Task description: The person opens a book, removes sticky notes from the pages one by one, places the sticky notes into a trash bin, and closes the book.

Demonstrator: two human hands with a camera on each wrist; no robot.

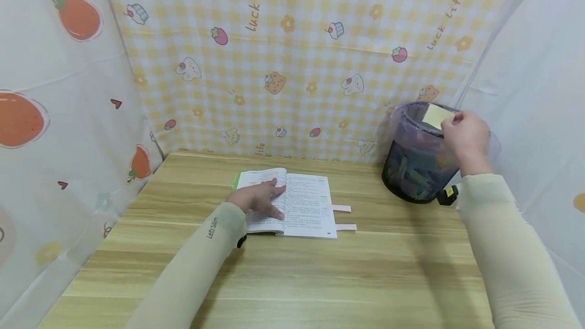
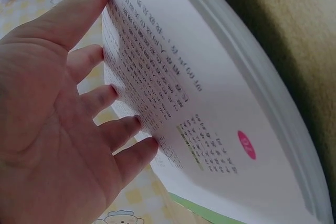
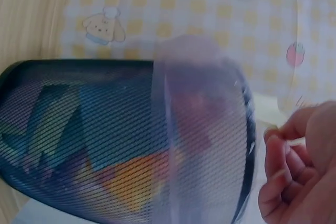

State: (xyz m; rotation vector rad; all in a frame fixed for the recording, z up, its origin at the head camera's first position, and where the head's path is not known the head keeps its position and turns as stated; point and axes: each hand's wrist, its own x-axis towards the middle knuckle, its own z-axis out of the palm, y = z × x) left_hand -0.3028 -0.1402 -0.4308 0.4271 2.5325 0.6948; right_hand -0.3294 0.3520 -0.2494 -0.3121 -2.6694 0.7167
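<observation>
An open book [image 1: 308,204] lies on the wooden table, with pink strips sticking out from its right edge. My left hand [image 1: 260,199] rests spread on the left page. In the left wrist view its fingertips touch the printed page [image 2: 157,66] and the thumb lies near the page's edge. At the right, my right hand [image 1: 468,136] pinches a pale yellow sticky note [image 1: 436,116] between thumb and fingers. The note is above the mouth of a black mesh wastebasket [image 1: 416,166]. The right wrist view shows the hand [image 3: 299,166] just beyond the rim, the note [image 3: 268,109] partly hidden.
A translucent purple bag [image 3: 194,87] lines the wastebasket and folds over its rim. Coloured scraps [image 3: 131,177] show through the mesh. A checked curtain [image 1: 283,65] hangs behind the table [image 1: 292,278], and white printed cloth [image 1: 77,90] hangs at the left.
</observation>
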